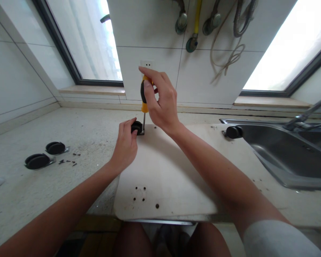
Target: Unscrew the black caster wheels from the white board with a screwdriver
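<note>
A white board (173, 178) with screw holes lies flat on the counter. My left hand (127, 142) is closed on a black caster wheel (136, 127) at the board's far left corner. In my right hand (162, 96) is a yellow and black screwdriver (144, 96), held upright with the thumb on its handle and the index finger stretched over the top. Its shaft runs down to the caster's metal plate; the tip's contact is too small to make out. Another caster (233, 132) sits at the board's far right corner.
Two loose casters (37, 161) and several small dark screws (69, 161) lie on the speckled counter (77, 128) at left. A steel sink (273, 153) with a faucet (299, 119) borders the board at right. Behind are a tiled wall, a socket (147, 64) and pipe valves.
</note>
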The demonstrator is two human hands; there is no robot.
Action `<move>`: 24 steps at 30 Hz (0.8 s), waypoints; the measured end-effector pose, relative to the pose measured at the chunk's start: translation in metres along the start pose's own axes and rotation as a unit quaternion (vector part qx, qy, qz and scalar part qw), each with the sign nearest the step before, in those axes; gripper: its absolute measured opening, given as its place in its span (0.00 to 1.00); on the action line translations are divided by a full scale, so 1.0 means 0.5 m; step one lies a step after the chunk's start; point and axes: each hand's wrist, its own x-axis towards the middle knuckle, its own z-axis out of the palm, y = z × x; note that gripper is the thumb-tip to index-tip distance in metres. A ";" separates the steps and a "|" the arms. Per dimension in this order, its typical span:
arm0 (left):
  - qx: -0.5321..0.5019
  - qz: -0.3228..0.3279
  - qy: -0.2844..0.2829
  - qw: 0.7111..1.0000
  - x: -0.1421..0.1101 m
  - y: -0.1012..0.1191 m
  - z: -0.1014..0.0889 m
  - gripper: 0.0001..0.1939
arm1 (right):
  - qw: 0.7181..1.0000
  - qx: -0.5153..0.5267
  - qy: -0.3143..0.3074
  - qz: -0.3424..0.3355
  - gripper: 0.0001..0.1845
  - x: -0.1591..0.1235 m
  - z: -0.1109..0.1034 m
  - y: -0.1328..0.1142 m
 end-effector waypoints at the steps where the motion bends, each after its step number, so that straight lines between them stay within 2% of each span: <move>1: 0.000 0.001 0.000 1.000 0.000 0.000 0.000 0.23 | 1.000 -0.007 0.004 -0.004 0.21 0.000 0.001 0.001; 8: 0.005 0.004 0.001 1.000 0.000 -0.001 0.000 0.23 | 1.000 0.006 0.016 -0.017 0.23 0.000 0.004 0.002; 10: 0.005 0.005 0.002 1.000 0.000 -0.001 0.000 0.23 | 1.000 0.001 0.015 -0.011 0.20 -0.001 0.003 0.001; 12: 0.005 0.006 0.002 1.000 0.000 -0.001 -0.001 0.23 | 1.000 -0.015 0.005 -0.002 0.19 -0.002 0.002 0.000; 16: 0.001 0.002 0.002 1.000 0.000 0.000 0.000 0.22 | 0.999 -0.018 -0.025 -0.021 0.22 0.001 0.001 0.001; 21: 0.000 0.003 0.004 1.000 0.000 0.000 0.001 0.23 | 1.000 0.006 0.009 0.012 0.19 -0.001 -0.001 0.000; 24: -0.001 0.003 0.004 1.000 0.000 0.000 0.001 0.23 | 1.000 0.015 -0.014 -0.012 0.21 -0.001 0.000 0.002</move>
